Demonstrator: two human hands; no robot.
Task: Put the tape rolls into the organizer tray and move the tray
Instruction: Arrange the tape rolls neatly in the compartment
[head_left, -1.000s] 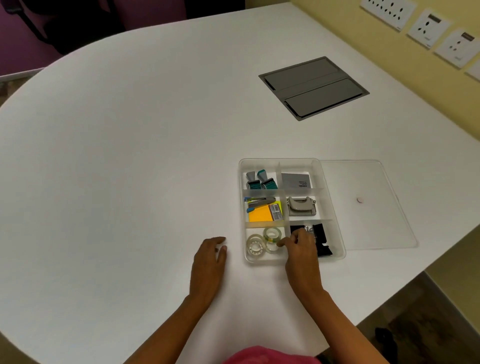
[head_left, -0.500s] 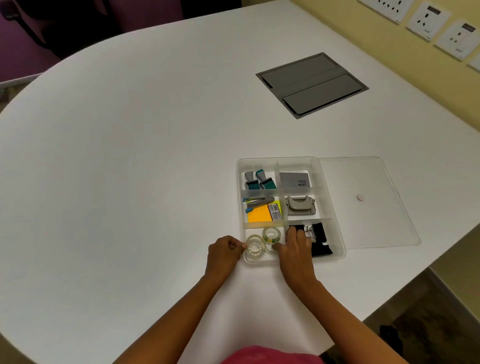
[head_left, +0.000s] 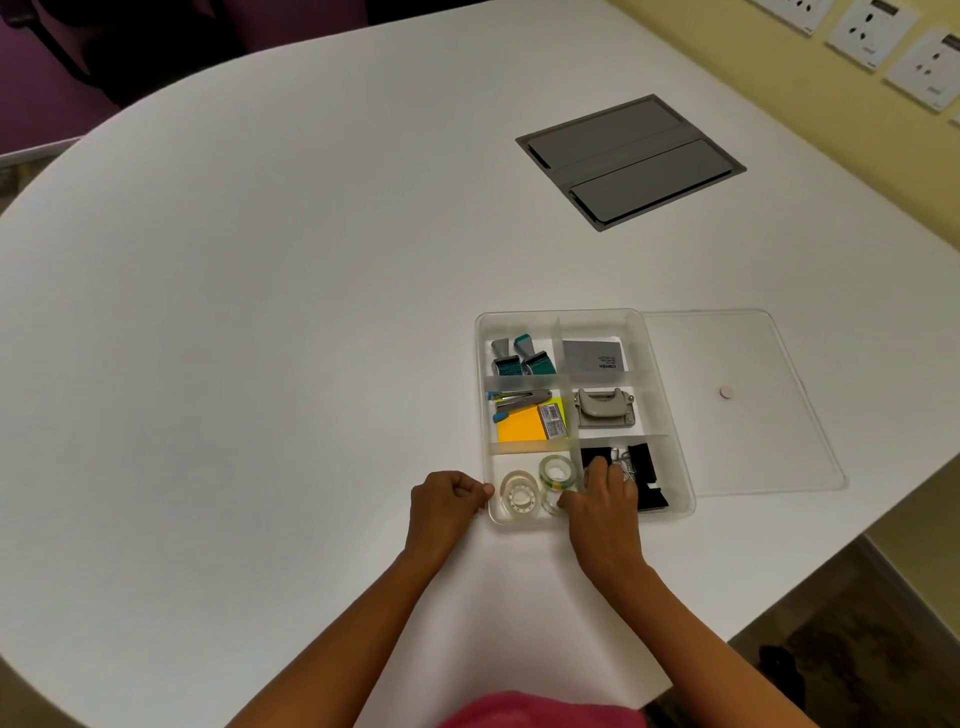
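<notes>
The clear organizer tray (head_left: 671, 415) sits on the white table near its front right edge. Its near-left compartment holds clear tape rolls: one lies flat (head_left: 519, 494), one stands behind it (head_left: 557, 469), and a third (head_left: 550, 503) is partly hidden by my thumb. My left hand (head_left: 447, 501) is curled, its thumb and fingertips pinched on the tray's left wall. My right hand (head_left: 605, 501) reaches into the tray from the front. Its thumb is in the tape compartment and its fingers are over the divider in the binder-clip compartment.
The tray's clear lid (head_left: 743, 400) lies flat against its right side. Other compartments hold a stapler on yellow sticky notes (head_left: 519, 428), a hole punch (head_left: 602, 408), black binder clips (head_left: 644, 462) and a grey card. A grey cable hatch (head_left: 631, 161) sits farther back. The table edge is close on the right.
My left hand slid right from the bare table to the tray's left wall and curled shut. My right hand has moved slightly deeper into the tray, and a third roll now shows.
</notes>
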